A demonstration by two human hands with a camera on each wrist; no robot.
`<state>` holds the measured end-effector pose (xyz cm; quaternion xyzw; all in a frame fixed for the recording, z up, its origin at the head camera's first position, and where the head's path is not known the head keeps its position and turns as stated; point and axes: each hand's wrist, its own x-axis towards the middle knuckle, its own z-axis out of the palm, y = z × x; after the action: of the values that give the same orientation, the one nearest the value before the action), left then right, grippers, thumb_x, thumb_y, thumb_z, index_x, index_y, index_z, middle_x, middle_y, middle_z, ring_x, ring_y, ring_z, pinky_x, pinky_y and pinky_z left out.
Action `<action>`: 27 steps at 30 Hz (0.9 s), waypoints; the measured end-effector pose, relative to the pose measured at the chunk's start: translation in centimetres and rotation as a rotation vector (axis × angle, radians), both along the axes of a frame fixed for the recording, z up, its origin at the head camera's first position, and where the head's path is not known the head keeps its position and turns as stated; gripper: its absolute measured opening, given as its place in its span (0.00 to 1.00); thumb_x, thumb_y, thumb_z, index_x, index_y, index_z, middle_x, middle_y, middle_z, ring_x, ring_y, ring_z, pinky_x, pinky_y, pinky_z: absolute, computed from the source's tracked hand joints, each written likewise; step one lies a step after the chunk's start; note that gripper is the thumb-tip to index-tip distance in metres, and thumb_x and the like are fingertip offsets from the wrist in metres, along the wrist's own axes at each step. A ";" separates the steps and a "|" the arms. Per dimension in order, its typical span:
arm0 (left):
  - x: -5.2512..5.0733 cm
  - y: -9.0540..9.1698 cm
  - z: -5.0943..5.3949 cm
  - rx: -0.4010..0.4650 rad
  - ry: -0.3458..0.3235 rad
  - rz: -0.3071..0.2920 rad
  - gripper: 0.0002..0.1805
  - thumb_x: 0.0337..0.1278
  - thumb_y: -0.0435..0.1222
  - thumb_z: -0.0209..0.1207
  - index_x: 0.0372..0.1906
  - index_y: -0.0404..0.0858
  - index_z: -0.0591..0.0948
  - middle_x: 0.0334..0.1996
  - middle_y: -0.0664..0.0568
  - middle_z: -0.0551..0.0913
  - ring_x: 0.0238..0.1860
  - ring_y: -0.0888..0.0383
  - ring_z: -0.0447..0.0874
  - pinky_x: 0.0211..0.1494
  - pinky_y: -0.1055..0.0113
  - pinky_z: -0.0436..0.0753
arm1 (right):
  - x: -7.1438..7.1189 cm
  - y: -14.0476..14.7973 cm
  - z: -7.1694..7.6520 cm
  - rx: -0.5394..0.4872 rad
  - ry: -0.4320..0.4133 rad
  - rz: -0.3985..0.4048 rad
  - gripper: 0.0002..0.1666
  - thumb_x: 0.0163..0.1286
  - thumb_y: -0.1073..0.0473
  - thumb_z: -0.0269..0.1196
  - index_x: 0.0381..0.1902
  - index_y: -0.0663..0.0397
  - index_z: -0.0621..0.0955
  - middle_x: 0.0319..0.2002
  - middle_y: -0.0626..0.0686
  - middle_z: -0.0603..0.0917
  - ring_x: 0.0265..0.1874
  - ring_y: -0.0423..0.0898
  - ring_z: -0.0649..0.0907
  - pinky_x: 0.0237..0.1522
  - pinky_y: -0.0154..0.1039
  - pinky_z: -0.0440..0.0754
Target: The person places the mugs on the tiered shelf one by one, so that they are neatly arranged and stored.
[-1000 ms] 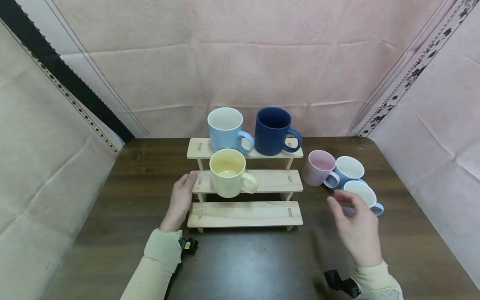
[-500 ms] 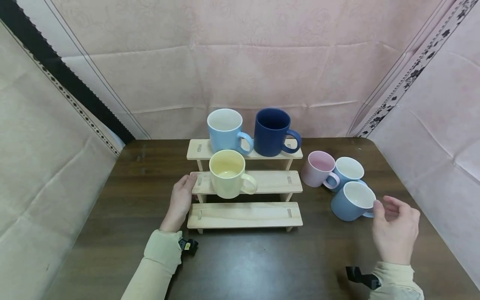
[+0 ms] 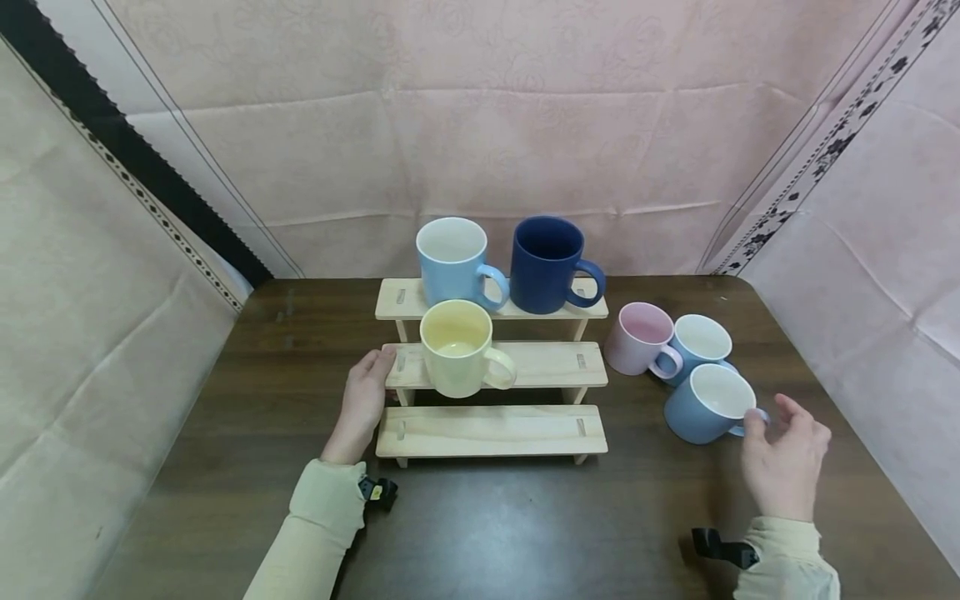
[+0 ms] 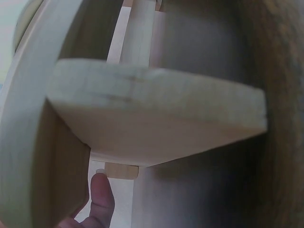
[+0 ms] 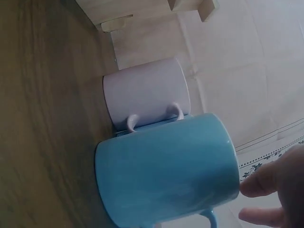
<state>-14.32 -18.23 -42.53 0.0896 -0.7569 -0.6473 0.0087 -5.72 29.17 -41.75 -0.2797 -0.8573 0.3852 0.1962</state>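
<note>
A three-tier wooden display stand [image 3: 491,431] stands on the table. My left hand [image 3: 362,404] grips the left end of its middle tier; in the left wrist view a finger [image 4: 101,197] shows beyond a wooden board. On the right, my right hand [image 3: 787,462] is at the handle side of the nearest light blue mug [image 3: 693,414]. Its thumb and fingers are apart, close to the rim in the right wrist view, where the mug [image 5: 166,171] fills the middle. Behind that mug stand a pink mug [image 3: 628,346] and another light blue mug [image 3: 686,375].
On the top tier are a light blue mug [image 3: 450,279] and a dark blue mug [image 3: 536,283]. A pale yellow mug [image 3: 450,371] sits toward the left of the middle tier. Pale patterned cloth [image 3: 480,150] hangs behind and at both sides of the dark wooden table [image 3: 495,533].
My right hand moved from over the nearest light blue mug to its right, then slightly back left toward the handle. The left hand stays on the stand; the mugs have not visibly moved.
</note>
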 end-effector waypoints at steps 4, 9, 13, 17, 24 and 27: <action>0.0 0.0 0.1 -0.006 -0.005 -0.005 0.25 0.74 0.53 0.44 0.36 0.34 0.74 0.24 0.51 0.72 0.28 0.55 0.71 0.38 0.60 0.75 | -0.1 0.2 -0.3 0.014 -0.027 0.043 0.30 0.75 0.56 0.46 0.68 0.68 0.64 0.62 0.72 0.61 0.58 0.68 0.68 0.56 0.61 0.64; 0.1 -0.1 0.2 -0.007 -0.016 -0.016 0.24 0.74 0.53 0.44 0.37 0.35 0.74 0.25 0.52 0.72 0.29 0.54 0.71 0.38 0.59 0.75 | -0.1 0.6 -0.7 0.048 -0.025 0.084 0.28 0.76 0.58 0.42 0.66 0.73 0.65 0.60 0.74 0.64 0.60 0.70 0.65 0.58 0.63 0.61; 0.0 -0.2 0.2 -0.006 -0.017 -0.019 0.24 0.74 0.53 0.43 0.38 0.35 0.74 0.25 0.52 0.72 0.29 0.55 0.71 0.38 0.60 0.74 | -0.3 1.1 -0.8 0.076 -0.089 0.137 0.28 0.76 0.59 0.41 0.67 0.74 0.63 0.61 0.77 0.64 0.62 0.74 0.63 0.61 0.65 0.58; 0.1 -0.1 0.1 -0.005 -0.011 -0.014 0.25 0.74 0.53 0.44 0.38 0.34 0.74 0.25 0.52 0.72 0.29 0.53 0.71 0.38 0.59 0.75 | -0.4 1.5 -1.0 0.081 -0.151 0.187 0.30 0.76 0.60 0.41 0.69 0.75 0.59 0.62 0.79 0.62 0.63 0.75 0.61 0.62 0.67 0.57; 0.1 0.0 0.1 -0.001 -0.006 -0.009 0.24 0.74 0.53 0.44 0.36 0.35 0.73 0.24 0.51 0.72 0.30 0.51 0.71 0.39 0.58 0.75 | 0.0 1.4 -0.9 0.085 -0.176 0.195 0.29 0.76 0.59 0.43 0.66 0.76 0.60 0.59 0.78 0.62 0.59 0.72 0.63 0.58 0.66 0.61; 0.1 0.0 0.1 0.001 -0.005 -0.009 0.24 0.74 0.53 0.44 0.36 0.34 0.74 0.24 0.51 0.72 0.30 0.52 0.72 0.39 0.58 0.75 | 0.2 1.3 -0.8 0.082 -0.202 0.200 0.28 0.76 0.58 0.44 0.64 0.77 0.61 0.57 0.77 0.63 0.56 0.71 0.64 0.53 0.65 0.64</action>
<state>-14.24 -18.21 -42.41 0.0878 -0.7568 -0.6477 0.0039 -5.48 30.48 -42.53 -0.2220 -0.9112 0.3375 0.0810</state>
